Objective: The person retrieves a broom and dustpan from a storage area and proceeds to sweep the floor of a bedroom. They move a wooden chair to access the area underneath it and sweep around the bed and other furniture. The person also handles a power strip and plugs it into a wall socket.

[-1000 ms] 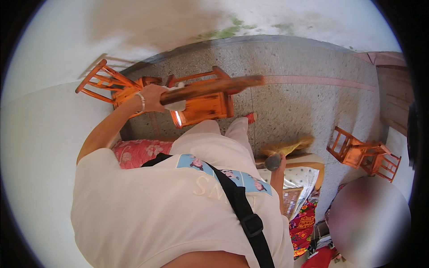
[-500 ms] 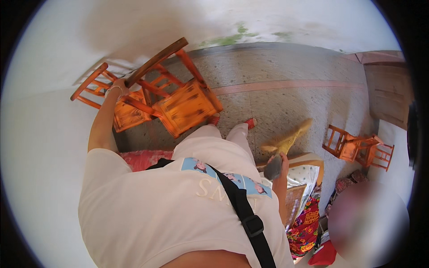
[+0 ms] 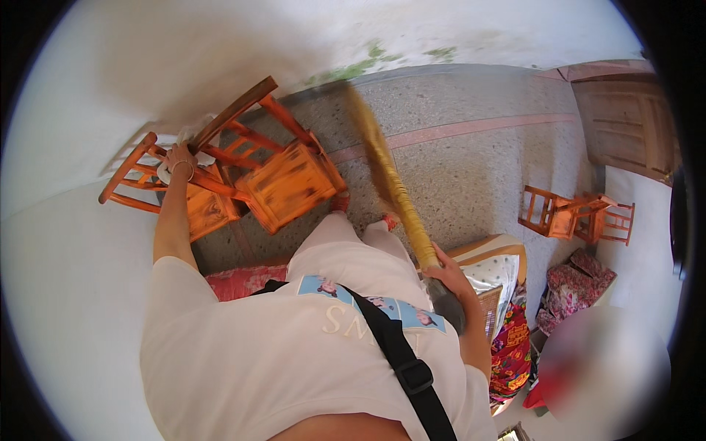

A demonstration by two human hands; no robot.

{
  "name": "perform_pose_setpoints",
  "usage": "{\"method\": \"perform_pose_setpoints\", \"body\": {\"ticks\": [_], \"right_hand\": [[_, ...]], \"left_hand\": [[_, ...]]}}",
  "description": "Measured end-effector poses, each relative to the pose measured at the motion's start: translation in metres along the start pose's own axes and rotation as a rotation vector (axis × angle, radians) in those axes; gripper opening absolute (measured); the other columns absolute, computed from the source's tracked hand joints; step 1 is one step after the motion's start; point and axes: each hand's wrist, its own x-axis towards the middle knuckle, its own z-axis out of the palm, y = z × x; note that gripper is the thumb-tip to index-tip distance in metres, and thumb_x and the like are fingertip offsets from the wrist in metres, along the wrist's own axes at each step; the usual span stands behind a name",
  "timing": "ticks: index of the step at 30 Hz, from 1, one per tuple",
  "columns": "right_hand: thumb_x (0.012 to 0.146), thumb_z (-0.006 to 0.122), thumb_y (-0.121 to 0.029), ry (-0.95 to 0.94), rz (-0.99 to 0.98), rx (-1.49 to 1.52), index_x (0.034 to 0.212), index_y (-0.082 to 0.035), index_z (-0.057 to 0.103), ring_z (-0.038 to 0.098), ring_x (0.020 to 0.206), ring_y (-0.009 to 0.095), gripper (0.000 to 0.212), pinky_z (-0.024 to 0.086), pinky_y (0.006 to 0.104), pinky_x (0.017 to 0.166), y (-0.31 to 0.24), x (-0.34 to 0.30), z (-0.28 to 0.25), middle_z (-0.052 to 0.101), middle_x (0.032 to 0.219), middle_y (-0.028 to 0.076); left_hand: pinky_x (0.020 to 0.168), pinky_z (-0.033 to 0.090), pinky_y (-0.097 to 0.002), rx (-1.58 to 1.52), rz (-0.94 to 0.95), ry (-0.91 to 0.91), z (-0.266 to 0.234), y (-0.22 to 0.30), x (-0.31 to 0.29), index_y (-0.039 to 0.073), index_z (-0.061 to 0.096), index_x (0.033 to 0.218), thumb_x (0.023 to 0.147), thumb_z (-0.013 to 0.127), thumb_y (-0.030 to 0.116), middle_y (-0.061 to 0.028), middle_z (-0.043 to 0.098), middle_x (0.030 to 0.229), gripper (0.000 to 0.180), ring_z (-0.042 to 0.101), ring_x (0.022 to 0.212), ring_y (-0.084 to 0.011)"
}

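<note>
Extending away from the person [image 3: 272, 360], the broom [image 3: 403, 202] lies to the right of the front chair [image 3: 290, 187], the reference for all positions below. Long axis of the broom: diagonal, running from the grey handle end [image 3: 447, 307], on the person's side of the chair, to the yellow bristles [image 3: 371, 136], right of the chair's back. The bristles point toward the foot of the wall [image 3: 316, 37] beyond the chair; their edge is blurred, and from where I stand I cannot tell whether they touch the floor [image 3: 471, 173].

Right hand [image 3: 450, 274]: fingers wrapped around the broom where its yellow binding meets the grey end. Left hand [image 3: 180, 156]: fingers grasping the chair's top rail [image 3: 235, 110] at its left end. The rail slants, its right end toward the wall.

Second chair [image 3: 208, 211]: just left of the front chair, partly hidden behind it. Red patterned fabric [image 3: 243, 283]: on the person's side of the front chair. Two further chairs [image 3: 565, 223]: well apart, to its right. Wooden door [image 3: 625, 121]: farther right again.
</note>
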Motion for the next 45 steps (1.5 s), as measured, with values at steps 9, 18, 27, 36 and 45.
{"method": "perform_pose_setpoints", "body": {"ticks": [9, 18, 27, 36, 45], "right_hand": [[0.075, 0.060, -0.019, -0.180, 0.350, 0.340, 0.121, -0.015, 0.042, 0.052, 0.047, 0.016, 0.050, 0.046, 0.0298, 0.039, -0.040, 0.072, -0.034, 0.052, 0.068, 0.005], [0.076, 0.056, -0.017, 0.066, 0.066, 0.422, 0.113, -0.013, 0.041, 0.053, 0.044, 0.020, 0.040, 0.047, 0.0351, 0.038, 0.085, 0.149, -0.085, 0.051, 0.064, 0.008], [0.072, 0.061, -0.016, -0.085, 0.277, 0.420, 0.131, -0.016, 0.036, 0.053, 0.049, 0.016, 0.064, 0.045, 0.0302, 0.042, -0.009, 0.038, -0.074, 0.055, 0.076, 0.007], [0.075, 0.060, -0.016, -0.390, 0.245, 0.572, 0.117, -0.010, 0.050, 0.055, 0.061, 0.013, 0.043, 0.045, 0.0246, 0.052, 0.035, 0.095, -0.184, 0.056, 0.088, 0.007], [0.074, 0.061, -0.030, 0.075, 0.190, 0.619, 0.078, -0.007, 0.056, 0.054, 0.053, 0.014, 0.023, 0.044, 0.0253, 0.047, 0.047, 0.119, -0.390, 0.055, 0.064, 0.008]], "left_hand": [[0.090, 0.036, -0.0410, -0.150, 0.118, 0.193, -0.004, 0.022, -0.007, 0.016, 0.047, 0.117, 0.066, 0.069, 0.031, -0.0138, 0.051, 0.102, 0.058, 0.049, 0.098, -0.0310], [0.080, 0.036, -0.0446, -0.483, 0.684, 0.639, -0.031, 0.145, -0.092, 0.015, 0.054, 0.101, 0.068, 0.059, 0.011, -0.0145, 0.049, 0.093, 0.034, 0.046, 0.091, -0.0330], [0.068, 0.042, -0.0408, -0.624, 0.914, 0.114, 0.016, 0.190, -0.188, 0.012, 0.059, 0.074, 0.071, 0.060, 0.015, -0.0129, 0.053, 0.074, 0.005, 0.052, 0.077, -0.0316], [0.075, 0.046, -0.0377, -0.497, 0.823, -0.388, 0.039, 0.231, -0.232, 0.015, 0.063, 0.075, 0.070, 0.061, 0.020, -0.0127, 0.061, 0.084, 0.008, 0.058, 0.081, -0.0302], [0.070, 0.045, -0.0336, -0.551, 0.505, -0.448, -0.012, 0.280, -0.278, 0.007, 0.061, 0.077, 0.071, 0.063, 0.012, -0.0106, 0.062, 0.078, 0.009, 0.059, 0.077, -0.0233]]}}
